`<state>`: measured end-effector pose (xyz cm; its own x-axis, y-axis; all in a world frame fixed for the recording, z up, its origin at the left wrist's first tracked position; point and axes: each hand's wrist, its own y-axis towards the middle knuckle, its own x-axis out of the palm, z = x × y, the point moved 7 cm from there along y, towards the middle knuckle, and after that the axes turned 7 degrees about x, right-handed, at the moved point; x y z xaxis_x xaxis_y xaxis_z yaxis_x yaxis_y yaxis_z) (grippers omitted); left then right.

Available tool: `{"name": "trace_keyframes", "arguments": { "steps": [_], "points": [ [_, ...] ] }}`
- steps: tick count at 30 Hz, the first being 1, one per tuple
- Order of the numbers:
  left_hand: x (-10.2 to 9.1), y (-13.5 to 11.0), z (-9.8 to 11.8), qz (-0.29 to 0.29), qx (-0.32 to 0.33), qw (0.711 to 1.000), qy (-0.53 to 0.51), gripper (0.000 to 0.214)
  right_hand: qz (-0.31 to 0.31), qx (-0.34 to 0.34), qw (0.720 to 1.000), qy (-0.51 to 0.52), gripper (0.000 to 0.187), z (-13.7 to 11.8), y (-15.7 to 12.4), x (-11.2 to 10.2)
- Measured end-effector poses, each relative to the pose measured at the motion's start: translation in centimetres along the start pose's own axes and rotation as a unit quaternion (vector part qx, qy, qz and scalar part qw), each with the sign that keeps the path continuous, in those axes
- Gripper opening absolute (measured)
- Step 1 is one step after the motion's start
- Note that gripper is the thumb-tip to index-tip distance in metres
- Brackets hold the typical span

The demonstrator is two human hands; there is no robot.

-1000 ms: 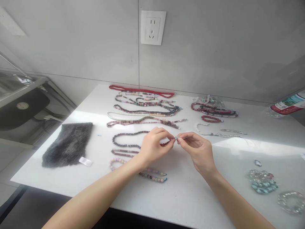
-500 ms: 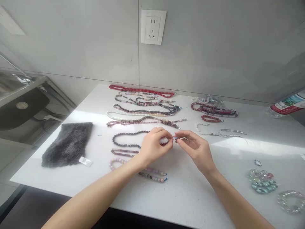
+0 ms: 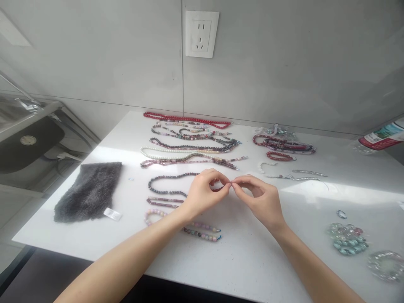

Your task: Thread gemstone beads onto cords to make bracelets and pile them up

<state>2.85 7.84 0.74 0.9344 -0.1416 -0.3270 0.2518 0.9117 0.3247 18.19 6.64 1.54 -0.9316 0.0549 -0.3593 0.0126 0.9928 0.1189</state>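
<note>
My left hand (image 3: 206, 191) is closed in a pinch on a dark red bead strand (image 3: 217, 189), of which only a short stretch shows beneath the fingers. My right hand (image 3: 260, 200) meets it fingertip to fingertip, thumb and forefinger pressed together; whatever lies between them is hidden. Both hands are held over the white table. Partly behind my left hand and forearm lie a dark bead strand (image 3: 164, 176), a purplish tube-bead strand (image 3: 162, 199) and a pastel bead strand (image 3: 202, 235) with blue ends.
Several bead strands, among them a red one (image 3: 186, 118), lie along the back of the table (image 3: 252, 261). A grey furry cloth (image 3: 90, 191) is at left. Bracelets (image 3: 349, 246) lie at right, and a labelled plastic bottle (image 3: 381, 136) is by the wall.
The small blue piece that showed between my fingertips is now out of sight. My right fingertips have closed in against those of my left hand, which has hardly moved.
</note>
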Motion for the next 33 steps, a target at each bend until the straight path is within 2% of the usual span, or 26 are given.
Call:
{"name": "trace_keyframes", "arguments": {
  "steps": [4,9,15,18,22,29,33],
  "points": [
    [-0.1,-0.1,-0.5,0.005,-0.041,0.999,-0.025,0.005,0.009,-0.044,0.999,-0.014,0.002,-0.7,-0.2,0.0],
    [0.1,-0.1,-0.5,0.004,-0.041,0.998,-0.041,0.004,0.035,-0.078,0.994,-0.063,0.004,-1.3,-0.6,0.0],
    [0.2,-0.2,-0.9,0.022,-0.055,0.997,-0.045,0.004,0.088,-0.154,0.976,-0.122,0.009,-2.5,-1.3,-0.1],
    [0.2,-0.2,-1.1,0.027,-0.065,0.996,-0.050,0.005,0.091,-0.176,0.970,-0.139,0.010,-2.7,-1.4,0.0],
    [0.3,-0.2,-1.2,0.020,-0.072,0.995,-0.065,0.006,0.086,-0.165,0.973,-0.137,0.010,-2.5,-1.3,0.1],
    [0.5,-0.2,-1.1,0.012,-0.080,0.992,-0.093,0.006,0.069,-0.087,0.990,-0.086,0.005,-1.4,-1.1,0.0],
    [0.4,-0.3,-1.4,0.019,-0.091,0.990,-0.104,0.006,0.072,-0.091,0.991,-0.071,0.005,-1.3,-1.1,0.0]
  ]
}}
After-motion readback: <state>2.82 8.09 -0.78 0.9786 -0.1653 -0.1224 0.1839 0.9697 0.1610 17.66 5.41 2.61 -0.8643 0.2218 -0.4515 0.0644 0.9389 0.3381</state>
